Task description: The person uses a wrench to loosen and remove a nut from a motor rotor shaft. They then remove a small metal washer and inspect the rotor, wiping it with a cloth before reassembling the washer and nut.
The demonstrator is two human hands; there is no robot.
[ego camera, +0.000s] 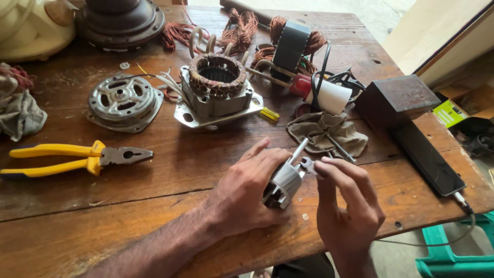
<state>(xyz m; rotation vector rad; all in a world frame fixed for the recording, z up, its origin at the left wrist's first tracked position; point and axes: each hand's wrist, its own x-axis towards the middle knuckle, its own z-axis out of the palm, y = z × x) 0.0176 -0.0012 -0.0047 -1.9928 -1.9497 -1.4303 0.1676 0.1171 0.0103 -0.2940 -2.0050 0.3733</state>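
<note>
Rotor point(284, 183), grey metal, with a slim steel shaft point(298, 151) pointing up toward 1 o'clock: held just above the wooden bench point(170, 170) at the near centre, about 5 o'clock from the stator. Left hand point(252, 190): grip closed around the rotor body, index finger stretched along its top. Right hand point(346, 203): fingertips pinched on a small metal fitting point(306, 164) at the base of the shaft, touching the rotor's end. Stator point(216, 88), copper-wound in a square metal frame with white leads: bench centre, at 11 o'clock from the hands, well apart. Round metal end cover point(122, 103): at 9 o'clock from the stator, just beside it. Yellow-handled pliers point(77, 157): lying flat at 9 o'clock from the hands, nose pointing toward 3 o'clock. Grey cloth point(329, 133) with thin metal rods lying on it: at 12 o'clock from the right hand, near. White cup-shaped part point(332, 97) and black cable: at 12 o'clock from the cloth. Loose copper wire coils point(239, 31): far edge of the bench, 12 o'clock from the stator. Dark wooden block point(396, 99): at 2 o'clock from the hands. Black phone point(427, 157), cable plugged in: lying flat just beside the block at its 5 o'clock. Rag bundle point(18, 110): left edge of the bench.
</note>
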